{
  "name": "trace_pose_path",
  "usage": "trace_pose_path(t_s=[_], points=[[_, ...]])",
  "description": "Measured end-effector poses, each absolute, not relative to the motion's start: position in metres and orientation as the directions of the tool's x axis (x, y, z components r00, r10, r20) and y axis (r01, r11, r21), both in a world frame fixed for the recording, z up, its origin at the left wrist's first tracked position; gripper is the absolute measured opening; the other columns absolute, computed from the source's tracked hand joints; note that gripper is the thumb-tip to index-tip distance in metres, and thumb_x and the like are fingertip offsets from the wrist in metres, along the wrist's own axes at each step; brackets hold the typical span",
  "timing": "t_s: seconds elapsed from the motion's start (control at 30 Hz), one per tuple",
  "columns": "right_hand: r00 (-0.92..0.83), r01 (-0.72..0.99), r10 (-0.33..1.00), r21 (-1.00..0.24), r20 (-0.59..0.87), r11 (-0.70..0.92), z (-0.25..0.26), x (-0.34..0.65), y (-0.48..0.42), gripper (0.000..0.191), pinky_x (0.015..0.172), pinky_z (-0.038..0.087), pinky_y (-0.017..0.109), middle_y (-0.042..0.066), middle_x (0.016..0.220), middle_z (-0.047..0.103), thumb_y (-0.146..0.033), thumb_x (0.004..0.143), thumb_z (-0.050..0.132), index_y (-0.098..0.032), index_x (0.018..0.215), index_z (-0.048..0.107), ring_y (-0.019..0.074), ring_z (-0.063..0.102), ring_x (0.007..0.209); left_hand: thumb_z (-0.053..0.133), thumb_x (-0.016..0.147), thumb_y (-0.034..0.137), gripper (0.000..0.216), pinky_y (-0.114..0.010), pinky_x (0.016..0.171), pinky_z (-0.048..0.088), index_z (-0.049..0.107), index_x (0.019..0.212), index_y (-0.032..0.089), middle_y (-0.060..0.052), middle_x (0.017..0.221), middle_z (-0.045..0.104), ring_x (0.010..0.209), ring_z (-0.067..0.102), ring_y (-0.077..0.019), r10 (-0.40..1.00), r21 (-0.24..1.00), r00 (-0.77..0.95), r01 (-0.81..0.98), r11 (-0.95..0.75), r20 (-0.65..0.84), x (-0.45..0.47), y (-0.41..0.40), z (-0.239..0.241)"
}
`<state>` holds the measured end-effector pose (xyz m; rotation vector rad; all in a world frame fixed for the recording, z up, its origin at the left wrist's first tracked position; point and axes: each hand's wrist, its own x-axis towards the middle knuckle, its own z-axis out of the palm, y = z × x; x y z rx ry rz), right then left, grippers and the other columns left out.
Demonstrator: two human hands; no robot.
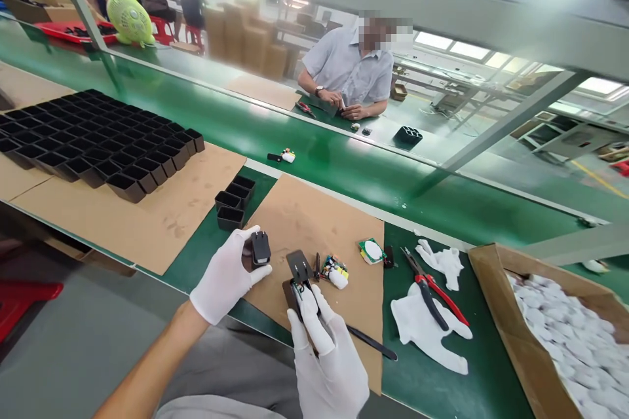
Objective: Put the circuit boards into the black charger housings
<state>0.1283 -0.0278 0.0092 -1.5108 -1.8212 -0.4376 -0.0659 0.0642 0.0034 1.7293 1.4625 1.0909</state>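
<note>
Both of my hands wear white gloves. My left hand (228, 275) grips a small black plug piece (261, 247) with two metal prongs, held between thumb and fingers. In my right hand (327, 347) is a black adapter housing (291, 298). Its flat pronged lid (299, 265) stands raised, and wiring shows inside. Just beyond my right hand lies a circuit board with a white pad (335, 272), beside a small black part (317, 266). A black tweezer-like tool (372, 342) is partly hidden by the right hand.
Rows of black cases (88, 137) fill the left cardboard, with several more cases (230, 200) nearby. Another circuit board (372, 251) lies right. Red-handled pliers (432, 288) rest on a white glove (427, 327). A carton (496, 314) holds white pieces. A person (348, 72) works opposite.
</note>
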Motion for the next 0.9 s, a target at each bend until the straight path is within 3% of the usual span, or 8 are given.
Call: trace_pose_path(t_s=[0.1,0.23,0.4,0.63,0.77,0.9], points=[[-0.081,0.954,0.726,-0.157,0.683,0.254,0.0074,0.1244,-0.0279,0.027,0.075,0.061,0.027,0.008,0.111,0.083,-0.026,0.112,0.054,-0.021,0.126,0.076,0.0191,0.082,0.088,0.082,0.085,0.016,0.062,-0.039,0.102,0.061,0.054,0.139,0.024,-0.006,0.124,0.069,0.11,0.075,-0.0228,0.981,0.875,0.05,0.445,-0.191,0.189,-0.0651,0.063,0.0031],[-0.056,0.958,0.731,-0.171,0.68,0.232,0.0059,0.1203,-0.0288,0.025,0.074,0.061,0.024,0.008,0.113,0.083,-0.025,0.11,0.057,-0.022,0.125,0.077,0.0186,0.082,0.091,0.082,0.085,0.018,0.061,-0.04,0.103,0.061,0.055,0.139,0.025,-0.006,0.125,0.069,0.112,0.074,-0.0238,0.981,0.875,0.045,0.446,-0.187,0.187,-0.0655,0.0623,0.0029],[-0.084,0.969,0.741,-0.119,0.666,0.216,0.0025,0.1178,-0.0268,0.033,0.072,0.061,0.025,0.01,0.105,0.083,-0.026,0.114,0.047,-0.02,0.117,0.079,0.0188,0.082,0.085,0.083,0.084,0.017,0.062,-0.04,0.102,0.061,0.055,0.139,0.024,-0.006,0.123,0.068,0.11,0.074,-0.0238,0.981,0.864,0.044,0.467,-0.187,0.188,-0.067,0.0626,0.0026],[-0.076,0.962,0.747,-0.147,0.661,0.228,0.0044,0.1176,-0.0278,0.028,0.077,0.061,0.024,0.01,0.107,0.083,-0.024,0.112,0.052,-0.02,0.118,0.08,0.0183,0.082,0.088,0.082,0.085,0.017,0.062,-0.038,0.102,0.061,0.053,0.14,0.024,-0.006,0.125,0.068,0.111,0.074,-0.0233,0.977,0.85,0.051,0.484,-0.206,0.207,-0.0672,0.0623,0.0049],[-0.054,0.965,0.755,-0.161,0.653,0.208,0.0096,0.1186,-0.0309,0.023,0.07,0.06,0.023,0.008,0.11,0.083,-0.023,0.107,0.061,-0.023,0.119,0.081,0.0184,0.082,0.086,0.081,0.087,0.019,0.061,-0.04,0.104,0.061,0.053,0.141,0.025,-0.006,0.127,0.068,0.112,0.074,-0.0239,0.98,0.846,0.058,0.497,-0.194,0.191,-0.068,0.061,0.0073],[-0.035,0.951,0.773,-0.217,0.634,0.221,0.0064,0.1197,-0.0323,0.027,0.074,0.063,0.025,0.01,0.107,0.082,-0.024,0.109,0.056,-0.022,0.118,0.081,0.0198,0.082,0.087,0.082,0.085,0.019,0.062,-0.041,0.105,0.06,0.054,0.14,0.025,-0.006,0.127,0.069,0.114,0.074,-0.0249,0.977,0.843,0.041,0.499,-0.2,0.208,-0.0678,0.0607,0.0079]])
